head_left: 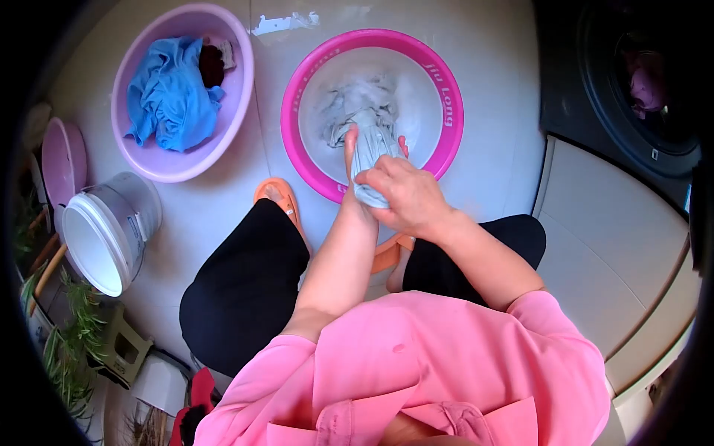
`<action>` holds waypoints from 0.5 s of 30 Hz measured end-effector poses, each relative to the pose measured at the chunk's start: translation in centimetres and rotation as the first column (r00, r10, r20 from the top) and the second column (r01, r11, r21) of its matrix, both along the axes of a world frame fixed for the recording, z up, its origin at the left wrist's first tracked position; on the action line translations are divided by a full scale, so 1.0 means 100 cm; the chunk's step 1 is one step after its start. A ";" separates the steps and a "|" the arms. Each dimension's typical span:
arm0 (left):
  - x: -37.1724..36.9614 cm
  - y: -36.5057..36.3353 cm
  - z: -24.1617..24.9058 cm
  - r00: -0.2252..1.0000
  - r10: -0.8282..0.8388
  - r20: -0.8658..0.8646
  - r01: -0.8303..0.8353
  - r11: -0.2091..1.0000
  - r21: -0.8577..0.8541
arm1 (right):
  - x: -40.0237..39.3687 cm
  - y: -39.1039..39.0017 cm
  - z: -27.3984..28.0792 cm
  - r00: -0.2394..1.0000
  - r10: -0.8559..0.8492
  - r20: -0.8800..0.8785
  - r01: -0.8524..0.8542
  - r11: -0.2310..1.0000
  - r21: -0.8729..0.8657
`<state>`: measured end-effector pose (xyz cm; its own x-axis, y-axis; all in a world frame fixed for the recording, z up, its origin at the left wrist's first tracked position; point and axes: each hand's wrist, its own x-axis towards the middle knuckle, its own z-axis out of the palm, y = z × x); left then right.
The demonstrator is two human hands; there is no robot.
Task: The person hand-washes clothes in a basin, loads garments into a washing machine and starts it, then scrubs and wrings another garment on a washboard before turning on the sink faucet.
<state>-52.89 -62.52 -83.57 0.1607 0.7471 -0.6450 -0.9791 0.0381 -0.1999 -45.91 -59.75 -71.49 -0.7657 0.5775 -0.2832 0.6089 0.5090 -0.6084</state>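
A wet-looking pale grey cloth (373,152), perhaps a garment, is bunched in a long fold over the pink-rimmed basin (450,111). The rest of the cloth lies crumpled inside the basin. My left hand (350,151) is wrapped round the fold from below, its thumb showing on the left and a fingertip on the right; the cloth hides its palm. Closer to my body, my right hand (407,195) is closed over the fold's near end, which sticks out past its fingers above the basin's near rim.
At the upper left stands a lilac basin (242,111) with a blue cloth (172,97) and a dark red one (211,67). A white bucket (100,241), a small pink basin (63,160) and plants (71,349) line the left. A front-loading washing machine (569,97) stands at the right.
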 end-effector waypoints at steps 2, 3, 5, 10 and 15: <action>0.009 -0.009 -0.021 0.999 -0.011 0.035 0.010 0.999 0.041 | 0.001 -0.006 -0.006 1.000 -0.001 -0.011 0.001 1.000 0.014; 0.013 -0.011 -0.031 1.000 0.009 0.013 -0.010 0.999 0.042 | 0.000 -0.006 -0.016 1.000 0.006 -0.013 -0.006 1.000 0.019; 0.019 -0.015 -0.029 0.992 0.102 -0.078 -0.098 0.994 0.058 | -0.003 0.000 -0.040 0.992 -0.121 -0.045 0.124 0.988 0.089; 0.006 0.000 -0.011 0.983 -0.040 -0.177 0.036 0.999 -0.026 | 0.010 0.032 -0.076 0.891 -0.455 -0.012 0.455 0.890 0.025; 0.004 0.010 0.002 0.927 -0.112 -0.358 0.080 0.991 -0.104 | 0.071 0.075 -0.138 0.740 -0.673 0.007 0.604 0.660 -0.448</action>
<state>-52.49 -61.48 -83.35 -0.0280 0.6792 -0.7335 -0.9777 0.1340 0.1615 -38.84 -52.22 -85.30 -0.3021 0.8009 -0.5170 0.5771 -0.2780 -0.7679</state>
